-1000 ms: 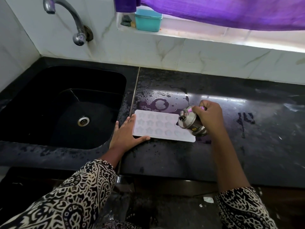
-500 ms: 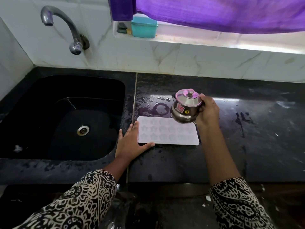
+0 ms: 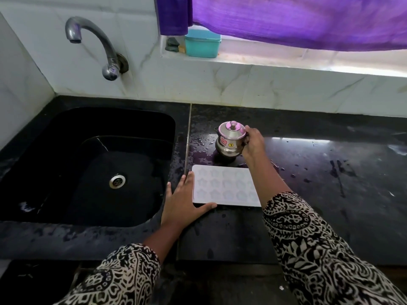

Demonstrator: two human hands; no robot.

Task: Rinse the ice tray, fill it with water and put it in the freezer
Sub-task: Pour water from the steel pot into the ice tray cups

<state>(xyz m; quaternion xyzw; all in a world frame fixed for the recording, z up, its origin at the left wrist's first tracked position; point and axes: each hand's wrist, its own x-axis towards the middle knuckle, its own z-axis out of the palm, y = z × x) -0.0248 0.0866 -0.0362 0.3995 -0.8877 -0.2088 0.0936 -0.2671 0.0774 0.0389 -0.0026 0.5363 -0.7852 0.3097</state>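
The white ice tray [image 3: 222, 186] with star-shaped cells lies flat on the black counter [image 3: 330, 194], just right of the sink. My left hand [image 3: 184, 202] rests flat against the tray's left end, fingers straight and thumb along its near edge. My right hand [image 3: 253, 143] grips a small steel pot [image 3: 230, 140] with a lid, standing upright on the counter just behind the tray. My right forearm crosses over the tray's right end and hides it.
A black sink [image 3: 88, 164] with a steel drain lies to the left, below a wall tap [image 3: 94, 42]. Water drops wet the counter around the pot. A teal box [image 3: 202, 42] sits on the window ledge under a purple curtain [image 3: 297, 20].
The pot was tilted over the tray's right end one second ago. My right hand raised it upright and set it down on the counter behind the tray. My left hand stayed put.
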